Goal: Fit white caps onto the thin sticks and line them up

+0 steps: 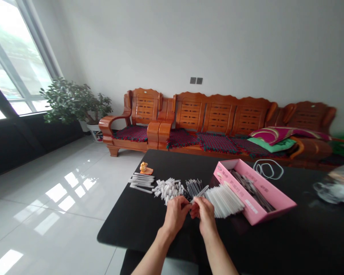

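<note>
My right hand [205, 212] is closed on a thin translucent tube [202, 191], which slants up and to the right from my fingers. Right beside it, my left hand [175, 212] is pinched closed near the tube's lower end; what its fingertips hold is hidden. Just beyond my left hand lies a heap of short white plastic pieces [168, 188]. Thin dark sticks with pale tips [193, 186] lie behind my fingertips. To the right is a spread of translucent tubes [226, 200]. Several whitish-grey rods [143, 178] are laid side by side at the table's left.
A pink box [253, 208] holding dark sticks [252, 187] stands on the black table [131, 225], right of the tubes. Behind it lies a white looped cord [267, 170]. A small orange figurine [144, 168] sits at the far left corner. Wooden seats [189, 114] line the wall.
</note>
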Demonstrator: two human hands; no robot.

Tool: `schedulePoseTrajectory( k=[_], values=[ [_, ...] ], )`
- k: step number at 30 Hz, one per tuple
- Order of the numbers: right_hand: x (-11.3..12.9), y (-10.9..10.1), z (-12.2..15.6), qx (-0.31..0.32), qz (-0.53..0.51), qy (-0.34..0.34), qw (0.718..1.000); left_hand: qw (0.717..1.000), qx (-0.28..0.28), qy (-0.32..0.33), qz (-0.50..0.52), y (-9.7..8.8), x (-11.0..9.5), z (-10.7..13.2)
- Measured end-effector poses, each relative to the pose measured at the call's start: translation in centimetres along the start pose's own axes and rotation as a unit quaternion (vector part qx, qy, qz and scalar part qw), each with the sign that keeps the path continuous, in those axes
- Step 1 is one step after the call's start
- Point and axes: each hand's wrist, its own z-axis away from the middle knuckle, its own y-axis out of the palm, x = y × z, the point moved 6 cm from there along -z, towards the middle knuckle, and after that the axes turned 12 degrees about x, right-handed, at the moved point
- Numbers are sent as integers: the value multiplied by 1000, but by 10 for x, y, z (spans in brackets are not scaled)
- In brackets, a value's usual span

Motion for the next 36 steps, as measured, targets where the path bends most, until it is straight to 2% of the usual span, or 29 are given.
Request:
schedulePoseTrajectory(
  k=[4,7,10,13,15,17,21,26,33,36],
  values=[
    [-3,-6,-1,-17,7,9,1000,998,10,33,-53,10,-7,4],
    [-4,-14,-2,-40,-6,18,999,998,14,38,-53,10,-1,3],
    [-1,-23,-2,-39,-46,10,998,998,-34,-4,-52,-12,25,0],
    [2,-29,-2,-19,-63,0,998,982,-109,-107,-113,-47,62,-3],
    [1,-32,-1,-18,-53,-1,998,968,-117,-166,-145,-62,83,-4],
    [-1,-32,-1,-18,-36,3,999,958,-104,-200,-175,-68,94,-6],
    [-4,-24,1,6,-7,14,1000,939,-61,-237,-242,-61,97,-10],
    [-3,-20,4,21,3,12,1000,914,-42,-274,-298,-54,97,-18],
    [-6,-18,6,39,14,12,999,915,-25,-253,-313,-50,99,-27],
    [-6,-14,6,48,23,13,998,920,-39,-257,-295,-54,98,-26]
  ],
)
